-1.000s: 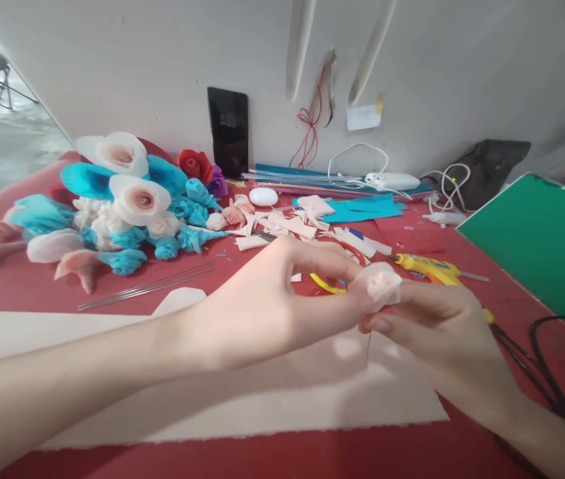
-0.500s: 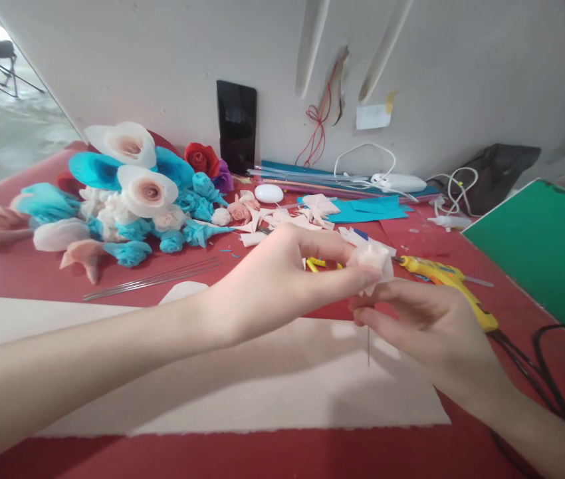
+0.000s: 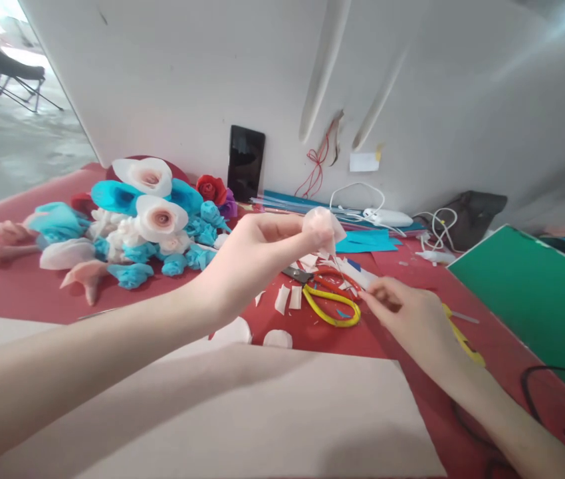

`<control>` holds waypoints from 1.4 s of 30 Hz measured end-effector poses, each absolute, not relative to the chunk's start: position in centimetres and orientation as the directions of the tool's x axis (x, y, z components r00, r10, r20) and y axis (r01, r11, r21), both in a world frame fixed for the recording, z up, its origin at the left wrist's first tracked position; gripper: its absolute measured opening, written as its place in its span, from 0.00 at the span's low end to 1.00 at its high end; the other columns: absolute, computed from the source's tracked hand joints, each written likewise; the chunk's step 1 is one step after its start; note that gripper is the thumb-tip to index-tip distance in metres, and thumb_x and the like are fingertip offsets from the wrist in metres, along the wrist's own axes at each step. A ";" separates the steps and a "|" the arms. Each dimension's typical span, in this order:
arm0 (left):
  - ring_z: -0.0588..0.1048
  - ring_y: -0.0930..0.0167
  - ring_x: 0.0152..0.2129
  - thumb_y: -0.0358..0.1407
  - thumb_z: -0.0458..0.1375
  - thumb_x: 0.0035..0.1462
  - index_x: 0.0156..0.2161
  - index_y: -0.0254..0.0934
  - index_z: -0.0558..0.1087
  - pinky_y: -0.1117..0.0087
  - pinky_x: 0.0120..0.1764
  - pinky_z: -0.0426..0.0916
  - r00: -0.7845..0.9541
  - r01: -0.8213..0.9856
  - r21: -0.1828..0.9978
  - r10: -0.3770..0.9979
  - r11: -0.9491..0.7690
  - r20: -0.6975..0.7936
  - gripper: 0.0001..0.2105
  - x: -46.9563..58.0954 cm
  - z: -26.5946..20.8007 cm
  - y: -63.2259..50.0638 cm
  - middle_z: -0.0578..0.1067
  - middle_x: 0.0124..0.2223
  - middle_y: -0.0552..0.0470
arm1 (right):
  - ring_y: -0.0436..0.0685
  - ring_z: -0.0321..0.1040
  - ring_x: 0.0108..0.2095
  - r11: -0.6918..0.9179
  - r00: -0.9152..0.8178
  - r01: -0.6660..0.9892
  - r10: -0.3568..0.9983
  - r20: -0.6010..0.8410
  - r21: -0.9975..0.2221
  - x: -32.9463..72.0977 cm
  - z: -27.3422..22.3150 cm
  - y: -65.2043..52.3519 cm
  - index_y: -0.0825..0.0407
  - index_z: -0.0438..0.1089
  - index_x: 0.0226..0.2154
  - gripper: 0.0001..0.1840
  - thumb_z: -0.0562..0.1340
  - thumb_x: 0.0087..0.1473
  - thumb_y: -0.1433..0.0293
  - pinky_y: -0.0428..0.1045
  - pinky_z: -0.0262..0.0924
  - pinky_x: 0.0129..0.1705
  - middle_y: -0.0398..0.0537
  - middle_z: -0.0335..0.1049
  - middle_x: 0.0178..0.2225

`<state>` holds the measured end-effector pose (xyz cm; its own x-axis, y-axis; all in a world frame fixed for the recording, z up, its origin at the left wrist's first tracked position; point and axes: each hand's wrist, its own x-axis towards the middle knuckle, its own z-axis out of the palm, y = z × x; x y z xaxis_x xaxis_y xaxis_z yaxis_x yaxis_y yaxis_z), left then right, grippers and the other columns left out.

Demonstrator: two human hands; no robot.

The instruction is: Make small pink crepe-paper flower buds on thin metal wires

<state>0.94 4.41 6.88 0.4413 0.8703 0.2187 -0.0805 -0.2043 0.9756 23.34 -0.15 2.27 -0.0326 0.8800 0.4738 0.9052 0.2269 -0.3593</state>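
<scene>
My left hand [image 3: 267,249] pinches a pale pink paper flower [image 3: 321,225] between thumb and fingers, holding it raised above the table. A thin wire stem [image 3: 346,274] slants down from the flower to the right. At the stem's lower end, the thumb and fingertips of my right hand [image 3: 405,313] are closed on the wire. Below the flower lies a pair of scissors [image 3: 332,322] with one red and one yellow handle. Pale paper scraps [image 3: 282,299] are scattered around the blades.
Finished paper flowers [image 3: 163,219] are heaped at the left. A phone [image 3: 246,163] leans on the wall. Pale paper [image 3: 242,412] covers the front of the red table [image 3: 372,339]. A yellow glue gun [image 3: 469,342] sits partly behind my right hand, near a green board [image 3: 536,299].
My left hand has lifted the flower away and to the left. My right hand has slid from just under the flower to the wire's far end. The view has tilted up, and the scissors are uncovered.
</scene>
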 end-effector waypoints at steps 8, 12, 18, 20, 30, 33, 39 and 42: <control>0.73 0.70 0.35 0.40 0.57 0.53 0.25 0.35 0.74 0.73 0.41 0.67 0.644 -0.112 0.993 0.760 -0.023 0.090 0.12 1.0 7.1 3.8 0.76 0.31 0.54 | 0.50 0.70 0.36 0.397 -0.160 0.816 0.854 0.495 -0.421 21.3 5.1 -2.3 0.50 0.72 0.32 0.11 0.54 0.55 0.70 0.42 0.64 0.39 0.42 0.73 0.33; 0.73 0.72 0.31 0.38 0.56 0.54 0.26 0.33 0.75 0.75 0.36 0.66 0.676 -0.045 0.999 0.736 -0.007 0.035 0.11 1.2 7.6 3.3 0.75 0.29 0.53 | 0.46 0.70 0.29 0.336 -0.097 0.655 0.926 0.366 -0.676 19.1 6.2 -3.1 0.47 0.72 0.28 0.09 0.56 0.54 0.70 0.36 0.64 0.32 0.37 0.72 0.26; 0.73 0.74 0.30 0.36 0.56 0.54 0.26 0.33 0.74 0.77 0.35 0.66 0.736 -0.056 0.989 0.664 -0.137 0.133 0.10 1.1 8.1 2.5 0.74 0.30 0.53 | 0.47 0.67 0.25 0.247 -0.105 0.540 0.968 0.228 -0.804 17.4 7.3 -3.4 0.51 0.70 0.23 0.11 0.59 0.52 0.65 0.38 0.62 0.26 0.38 0.69 0.22; 0.72 0.74 0.31 0.36 0.55 0.55 0.25 0.33 0.74 0.76 0.36 0.66 0.699 -0.048 0.968 0.684 -0.246 0.208 0.12 1.1 8.0 2.3 0.74 0.29 0.53 | 0.47 0.68 0.24 0.311 -0.166 0.589 0.950 0.264 -0.746 17.6 7.4 -3.4 0.51 0.70 0.21 0.11 0.59 0.53 0.67 0.38 0.62 0.27 0.38 0.70 0.21; 0.72 0.73 0.35 0.38 0.58 0.53 0.28 0.35 0.76 0.78 0.38 0.64 0.392 -0.025 0.919 0.842 -0.393 0.371 0.09 0.5 8.1 3.7 0.76 0.33 0.55 | 0.51 0.66 0.20 0.384 -0.325 0.854 0.920 0.217 -0.350 22.6 4.7 -2.3 0.50 0.71 0.16 0.12 0.62 0.48 0.70 0.44 0.57 0.23 0.41 0.70 0.19; 0.72 0.72 0.36 0.41 0.58 0.52 0.27 0.37 0.76 0.77 0.40 0.64 0.388 -0.074 0.951 0.870 -0.299 0.304 0.10 0.2 7.8 4.8 0.77 0.34 0.57 | 0.50 0.62 0.16 0.289 -0.197 0.893 0.940 0.278 -0.344 23.4 4.7 -1.8 0.51 0.68 0.13 0.18 0.61 0.50 0.66 0.44 0.51 0.18 0.43 0.64 0.13; 0.73 0.67 0.36 0.44 0.57 0.52 0.28 0.34 0.75 0.70 0.41 0.66 0.600 -0.021 0.994 0.794 -0.106 0.098 0.14 0.9 6.8 4.8 0.77 0.33 0.51 | 0.52 0.70 0.32 0.263 -0.087 0.834 0.931 0.355 -0.486 21.9 5.9 -1.2 0.51 0.68 0.45 0.17 0.59 0.51 0.66 0.44 0.67 0.27 0.49 0.69 0.44; 0.73 0.70 0.31 0.40 0.56 0.54 0.26 0.34 0.74 0.73 0.37 0.66 0.648 0.052 0.977 0.752 -0.206 0.124 0.12 1.2 7.2 3.9 0.75 0.30 0.53 | 0.51 0.70 0.40 0.270 -0.161 0.706 0.961 0.224 -0.654 20.7 6.4 -2.2 0.43 0.67 0.47 0.18 0.60 0.51 0.64 0.43 0.69 0.37 0.43 0.67 0.47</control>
